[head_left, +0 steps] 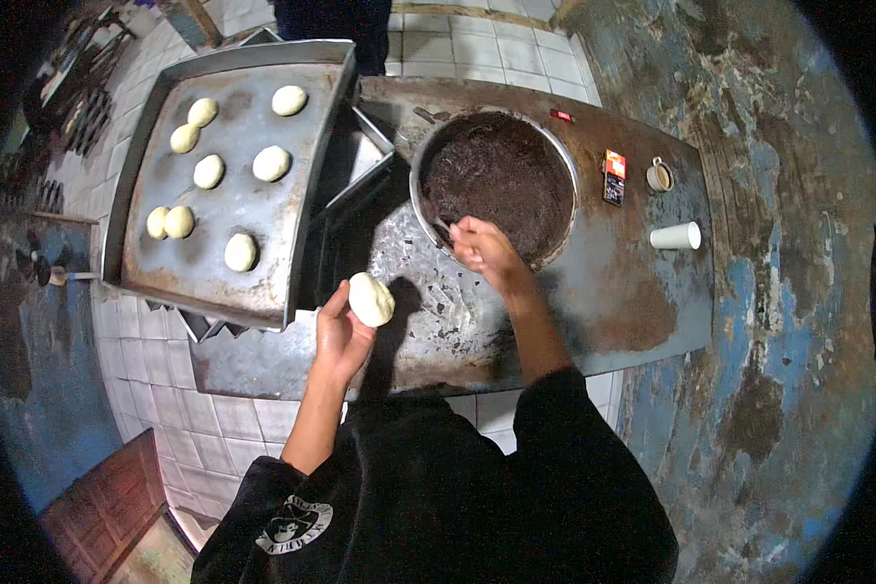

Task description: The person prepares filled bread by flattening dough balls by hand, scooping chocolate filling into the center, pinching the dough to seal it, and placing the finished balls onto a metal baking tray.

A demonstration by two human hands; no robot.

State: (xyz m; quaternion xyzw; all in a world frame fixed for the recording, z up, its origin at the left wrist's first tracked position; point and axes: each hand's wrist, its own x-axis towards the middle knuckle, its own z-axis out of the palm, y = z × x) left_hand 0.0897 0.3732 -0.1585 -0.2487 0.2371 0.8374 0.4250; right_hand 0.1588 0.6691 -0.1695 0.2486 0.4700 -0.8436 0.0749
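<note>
A pale, rounded piece of dough (371, 300) is held up in my left hand (339, 341), just right of the big metal pan. My right hand (487, 251) is closed on what looks like a small metal utensil (442, 225), its end in the dark crumbly filling (506, 175) at the lower left of a round steel bowl (571, 200). On the bare metal of the big square pan (170, 263) sit several dough balls (272, 164), some touching in pairs.
Other trays (365, 161) lie under the pan on the stained metal table (633, 321). At the right stand a red-and-black packet (614, 177), a small red item (561, 116) and a cup (660, 177), beside a white cylinder (675, 237). A person in dark clothing (331, 24) is across the table.
</note>
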